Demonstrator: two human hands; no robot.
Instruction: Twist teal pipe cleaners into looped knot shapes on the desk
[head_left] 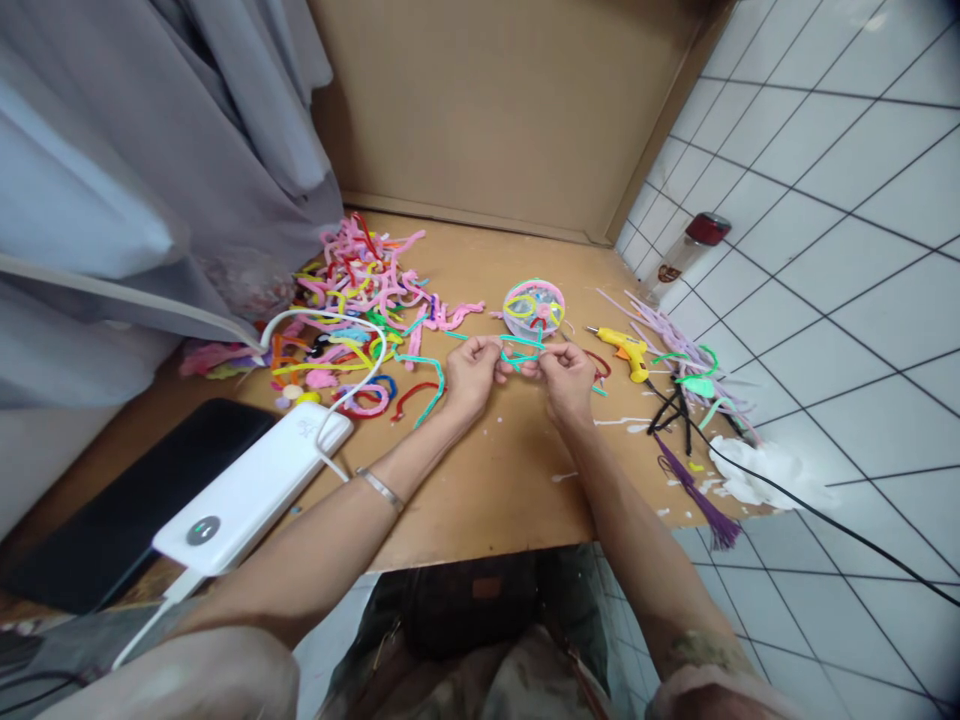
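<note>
Left hand (pixel 472 375) nearly closed, thumb and fingertips pinching teal pipe cleaners (pixel 523 341); right hand (pixel 568 380) also nearly closed, pinching them from the other side. Strands cross in the gap between the hands; one end pokes out left past the left hand, another right past the right hand. Exact number of strands: can't tell.

Handling, my judgement: pinch close to the crossing, anchor with one hand, bend with the other in small turns; even tension, no hard pulling, since the wire core likely kinks and slips if gripped far out.

Just beyond the hands: round ornament (pixel 517 319) with yellow loops, on the desk (pixel 480 490). Right of right hand: yellow glue gun (pixel 631 352), nozzle toward the hands, so keep knuckles off the tip; it may be hot. Beside left hand: bent teal strand (pixel 441 376), easily snagged by the wrist. Farther left: mixed pipe cleaner pile (pixel 364 265). Farther right: purple tassel (pixel 701 500).
</note>
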